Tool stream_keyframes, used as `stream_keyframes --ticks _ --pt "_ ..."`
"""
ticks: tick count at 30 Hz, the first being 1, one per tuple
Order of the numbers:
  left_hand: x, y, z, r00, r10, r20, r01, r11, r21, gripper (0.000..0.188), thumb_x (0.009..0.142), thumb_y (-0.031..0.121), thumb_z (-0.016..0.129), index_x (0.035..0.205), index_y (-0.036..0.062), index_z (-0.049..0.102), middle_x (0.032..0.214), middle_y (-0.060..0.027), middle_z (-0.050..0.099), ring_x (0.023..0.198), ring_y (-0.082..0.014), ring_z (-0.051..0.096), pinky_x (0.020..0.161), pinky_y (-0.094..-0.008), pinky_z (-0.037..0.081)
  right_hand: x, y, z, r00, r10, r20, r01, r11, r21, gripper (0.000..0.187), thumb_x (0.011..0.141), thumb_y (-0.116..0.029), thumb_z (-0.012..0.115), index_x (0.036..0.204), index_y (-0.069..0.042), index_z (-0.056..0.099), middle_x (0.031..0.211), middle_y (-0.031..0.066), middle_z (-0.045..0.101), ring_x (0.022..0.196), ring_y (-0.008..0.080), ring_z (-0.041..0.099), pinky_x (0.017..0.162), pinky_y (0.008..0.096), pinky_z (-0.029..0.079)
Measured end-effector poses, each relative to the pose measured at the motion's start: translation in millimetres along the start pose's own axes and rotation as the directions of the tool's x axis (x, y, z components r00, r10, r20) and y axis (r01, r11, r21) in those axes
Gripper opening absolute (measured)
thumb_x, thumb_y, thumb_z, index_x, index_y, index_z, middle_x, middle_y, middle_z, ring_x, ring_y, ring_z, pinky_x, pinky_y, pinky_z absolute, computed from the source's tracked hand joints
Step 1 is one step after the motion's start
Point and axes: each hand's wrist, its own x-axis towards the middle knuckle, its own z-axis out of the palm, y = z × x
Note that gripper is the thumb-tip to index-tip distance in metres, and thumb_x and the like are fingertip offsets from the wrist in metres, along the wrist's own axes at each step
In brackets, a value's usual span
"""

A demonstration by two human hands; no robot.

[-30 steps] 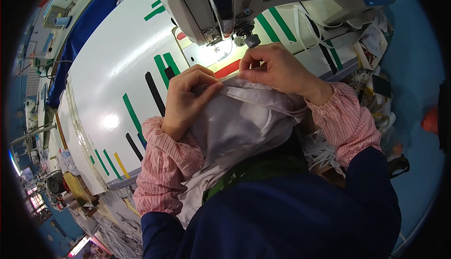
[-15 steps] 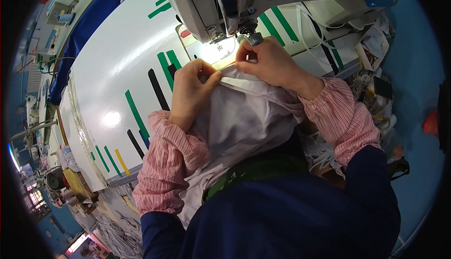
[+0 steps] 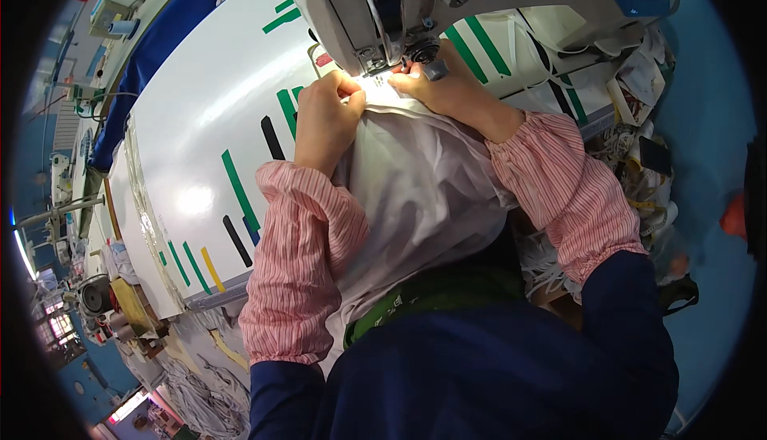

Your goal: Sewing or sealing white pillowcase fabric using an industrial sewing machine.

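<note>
A white cloth (image 3: 415, 176) hangs from the sewing machine (image 3: 335, 17) down over my lap. Its top edge lies under the lit needle area. My left hand (image 3: 329, 116) pinches that edge just left of the needle. On the other side my right hand (image 3: 451, 89) has its fingers closed on the same edge, close to the presser foot. Part of the right fingers is hidden behind the machine's head and a grey round knob (image 3: 436, 69). Both forearms wear pink striped sleeve covers.
The white tabletop (image 3: 180, 168) carries green, black and yellow tape strips. White cords (image 3: 523, 49) lie by the machine's right side. Scraps and a dark phone-like object (image 3: 655, 155) sit at the right. Crumpled pale fabric (image 3: 196, 392) is piled at the lower left.
Both hands have moved forward with the cloth, bringing its edge from in front of the needle area to beneath the machine's head. The cloth is drawn further up.
</note>
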Motion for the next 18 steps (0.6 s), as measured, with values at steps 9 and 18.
stream_keyframes --ticks 9,18 --pt "8 -5 -1 0.998 0.065 -0.014 -0.064 0.997 0.053 0.012 0.075 0.006 0.066 0.077 -0.0049 0.062 0.076 -0.0202 0.067 0.072 -0.0325 0.067 0.068 -0.0359 0.052 3 -14 -13 0.995 -0.096 0.016 0.097 0.984 -0.15 0.017 0.073 -0.012 0.069 0.083 0.001 0.065 0.077 0.0202 0.066 0.073 0.0352 0.064 0.065 0.0399 0.05" --pt "10 -8 0 1.0 0.021 0.015 -0.022 0.998 0.066 0.015 0.075 0.008 0.067 0.077 -0.0069 0.062 0.076 -0.0214 0.067 0.072 -0.033 0.066 0.068 -0.0367 0.051 22 -10 -24 0.958 -0.029 0.284 0.067 0.99 -0.127 0.027 0.078 -0.022 0.072 0.082 0.003 0.062 0.073 0.0117 0.063 0.066 0.0219 0.055 0.065 0.0348 0.045"
